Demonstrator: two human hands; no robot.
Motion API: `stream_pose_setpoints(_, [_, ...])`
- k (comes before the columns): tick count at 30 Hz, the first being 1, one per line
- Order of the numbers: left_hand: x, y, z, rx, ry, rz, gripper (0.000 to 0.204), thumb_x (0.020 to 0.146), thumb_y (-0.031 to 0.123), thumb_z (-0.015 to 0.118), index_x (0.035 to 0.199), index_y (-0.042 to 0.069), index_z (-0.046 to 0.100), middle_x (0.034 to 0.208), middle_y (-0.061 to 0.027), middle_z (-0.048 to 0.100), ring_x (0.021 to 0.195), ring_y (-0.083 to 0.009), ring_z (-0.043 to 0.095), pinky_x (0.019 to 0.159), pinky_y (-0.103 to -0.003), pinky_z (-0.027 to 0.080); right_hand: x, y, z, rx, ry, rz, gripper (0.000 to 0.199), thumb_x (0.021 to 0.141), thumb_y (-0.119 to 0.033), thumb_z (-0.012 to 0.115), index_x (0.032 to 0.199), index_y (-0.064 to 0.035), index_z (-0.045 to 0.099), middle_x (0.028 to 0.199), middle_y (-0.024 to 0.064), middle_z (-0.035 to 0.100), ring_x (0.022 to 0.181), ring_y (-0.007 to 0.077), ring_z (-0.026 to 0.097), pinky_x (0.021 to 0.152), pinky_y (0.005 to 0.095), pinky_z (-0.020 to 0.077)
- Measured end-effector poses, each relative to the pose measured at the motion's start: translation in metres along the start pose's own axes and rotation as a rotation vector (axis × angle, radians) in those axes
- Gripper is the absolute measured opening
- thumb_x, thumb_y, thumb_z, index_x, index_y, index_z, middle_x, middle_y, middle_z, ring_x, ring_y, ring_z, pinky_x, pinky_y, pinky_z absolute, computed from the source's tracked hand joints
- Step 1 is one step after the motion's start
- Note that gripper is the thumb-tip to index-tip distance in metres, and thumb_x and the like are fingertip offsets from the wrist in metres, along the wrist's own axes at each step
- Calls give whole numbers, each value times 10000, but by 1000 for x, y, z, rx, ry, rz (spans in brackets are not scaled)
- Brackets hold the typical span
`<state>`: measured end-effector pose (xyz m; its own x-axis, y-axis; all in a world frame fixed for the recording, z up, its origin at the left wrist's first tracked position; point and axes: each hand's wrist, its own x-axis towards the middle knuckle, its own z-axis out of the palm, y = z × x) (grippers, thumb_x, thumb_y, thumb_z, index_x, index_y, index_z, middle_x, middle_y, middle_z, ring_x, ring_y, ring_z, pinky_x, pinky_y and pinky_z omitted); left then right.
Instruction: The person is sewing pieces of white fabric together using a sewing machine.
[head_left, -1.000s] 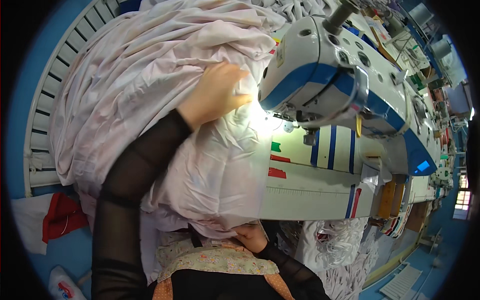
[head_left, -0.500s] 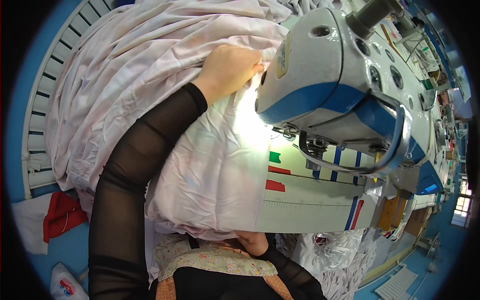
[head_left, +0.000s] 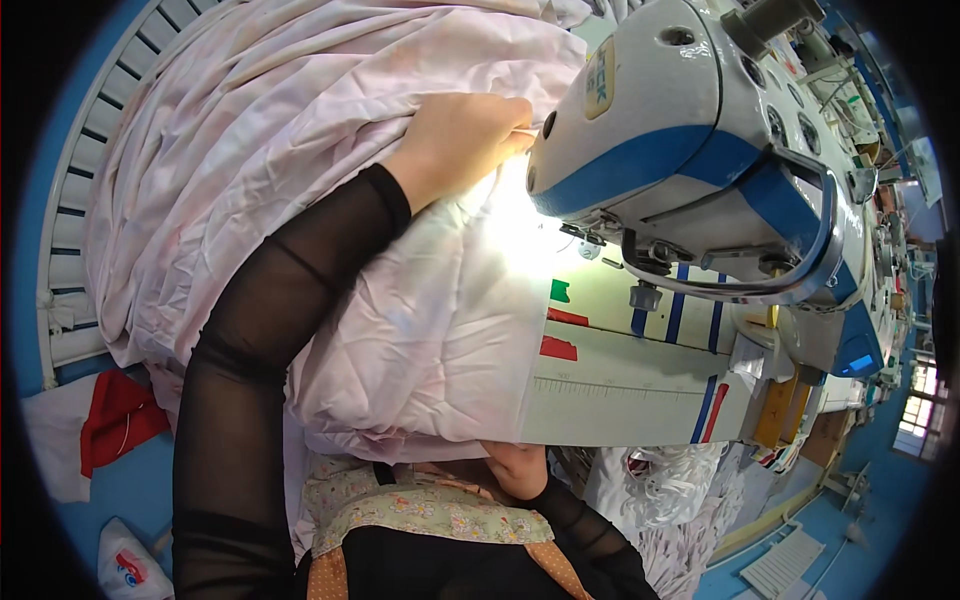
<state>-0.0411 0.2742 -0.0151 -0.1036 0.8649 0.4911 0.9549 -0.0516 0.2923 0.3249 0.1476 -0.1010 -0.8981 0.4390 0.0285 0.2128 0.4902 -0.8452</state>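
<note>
A wide pale pink-and-white fabric is spread over the sewing table, bunched in long folds toward the far left. My left hand is closed on the fabric beside the head of the white and blue sewing machine, its fingertips close to the bright work light. At the near table edge, by my apron, sits my right hand. Its fingers go out of sight under the fabric's near edge, so what they hold does not show. The fabric's straight right edge runs from under the machine down toward that hand.
The table's ruled surface carries red, blue and green tape marks. A white rack borders the fabric on the left. White fabric strips hang below the table at right. A red and white cloth lies at lower left.
The whole view has shifted slightly, so the machine and table sit a little higher and farther right in it. My left hand stays on the fabric, and my right hand stays at the near edge.
</note>
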Motion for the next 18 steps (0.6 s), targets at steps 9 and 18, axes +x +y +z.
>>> stream_pose_setpoints(9, [30,-20,4,105,-39,-66,216,876,337,602,849,122,598,738,-94,656,728,-300,654,621,-436,496,18,-25,-22,-59,47,-170,398,549,-1,638,935,-65,710,854,101,686,798,271,677,765,371,524])
stream_pose_setpoints(18, [62,-44,12,158,-109,-82,276,804,267,614,963,45,656,894,-197,673,829,-359,655,714,-415,518,43,-53,-54,-77,140,-441,173,656,-8,670,828,-6,679,814,103,689,786,232,695,642,301,547])
